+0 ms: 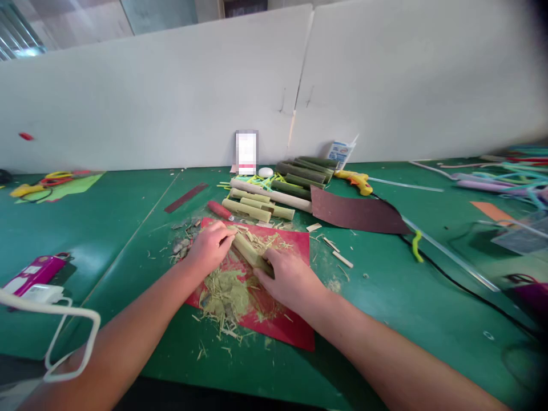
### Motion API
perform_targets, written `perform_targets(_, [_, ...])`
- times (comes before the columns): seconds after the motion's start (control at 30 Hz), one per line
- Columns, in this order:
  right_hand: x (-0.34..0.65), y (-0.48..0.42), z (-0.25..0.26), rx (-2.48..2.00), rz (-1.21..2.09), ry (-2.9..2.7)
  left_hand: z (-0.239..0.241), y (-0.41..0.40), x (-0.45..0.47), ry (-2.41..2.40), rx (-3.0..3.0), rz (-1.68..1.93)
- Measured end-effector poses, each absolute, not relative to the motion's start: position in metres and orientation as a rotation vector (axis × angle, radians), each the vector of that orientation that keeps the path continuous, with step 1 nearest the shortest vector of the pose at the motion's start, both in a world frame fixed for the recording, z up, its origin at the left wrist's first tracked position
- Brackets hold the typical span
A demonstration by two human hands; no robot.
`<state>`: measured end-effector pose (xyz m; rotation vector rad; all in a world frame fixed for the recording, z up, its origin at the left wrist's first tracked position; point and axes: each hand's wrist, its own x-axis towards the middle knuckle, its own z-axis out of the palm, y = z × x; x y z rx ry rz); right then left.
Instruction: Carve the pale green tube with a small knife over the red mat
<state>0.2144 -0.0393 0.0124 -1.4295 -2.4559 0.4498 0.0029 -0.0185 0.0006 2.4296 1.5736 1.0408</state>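
A pale green bamboo piece (247, 249) lies slantwise between my hands, over a red sheet (299, 325) on the green table. My left hand (210, 246) is closed at its far left end, fingers pressed together. My right hand (287, 277) wraps round the near right end, which it partly hides. Fine greenish dust and shavings (226, 294) are heaped on the sheet below the bamboo. Just beyond my left hand rests a red-handled tool (220, 210), its working end hard to make out. Several cut bamboo pieces (246, 210) lie behind it.
Dark green bamboo lengths (306, 171) are stacked near the white partition (171, 108). A brown sandpaper sheet (359, 212) and a yellow glue gun (355, 180) lie to the right, with a black cord trailing forward. A phone (247, 153) leans on the partition. At left sits a purple box (36, 274).
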Motion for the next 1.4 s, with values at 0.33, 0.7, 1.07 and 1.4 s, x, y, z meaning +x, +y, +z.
perform_targets(0.33, [0.215,-0.039,0.01,-1.427,0.521,-2.417,0.003,-0.023,0.006,1.549,2.401,1.02])
perform_targets(0.7, [0.214,-0.04,0.013,-1.477,0.612,-2.418,0.001,-0.029,0.011,1.468,2.374,0.966])
perform_targets(1.07, [0.213,-0.04,0.017,-1.539,0.717,-2.415,0.004,-0.033,0.011,1.417,2.279,0.866])
perform_targets(1.4, [0.213,-0.036,0.015,-1.5,0.77,-2.393,0.0,-0.009,-0.013,1.545,2.175,1.072])
